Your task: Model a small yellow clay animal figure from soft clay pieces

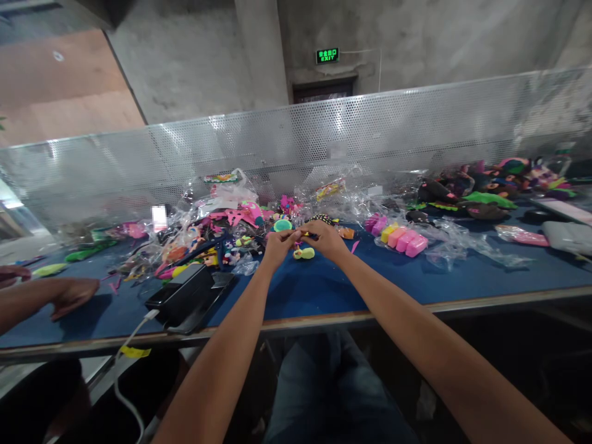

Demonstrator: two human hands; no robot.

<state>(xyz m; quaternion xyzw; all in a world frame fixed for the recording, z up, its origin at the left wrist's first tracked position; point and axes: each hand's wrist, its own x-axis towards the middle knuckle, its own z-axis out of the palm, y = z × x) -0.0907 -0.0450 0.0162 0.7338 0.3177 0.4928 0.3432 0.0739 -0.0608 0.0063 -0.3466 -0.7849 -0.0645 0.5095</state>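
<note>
My left hand point(279, 245) and my right hand point(325, 237) meet above the blue table top point(324, 287), fingers pinched together on a small yellow piece point(305, 235) held between them. Just below the hands a small yellow-green toy point(304, 253) lies on the table. A heap of bright small toys in clear plastic bags point(222, 234) lies behind and to the left of the hands. A round green toy point(282, 226) sits just beyond my left hand.
Pink and yellow blocks point(402, 239) in clear wrap lie to the right. Dark plush toys point(467, 191) pile at the far right. A black phone or device point(185, 296) with a white cable point(132, 345) sits near the front edge. Another person's hand point(71, 295) rests at left. A perforated metal screen point(296, 148) backs the table.
</note>
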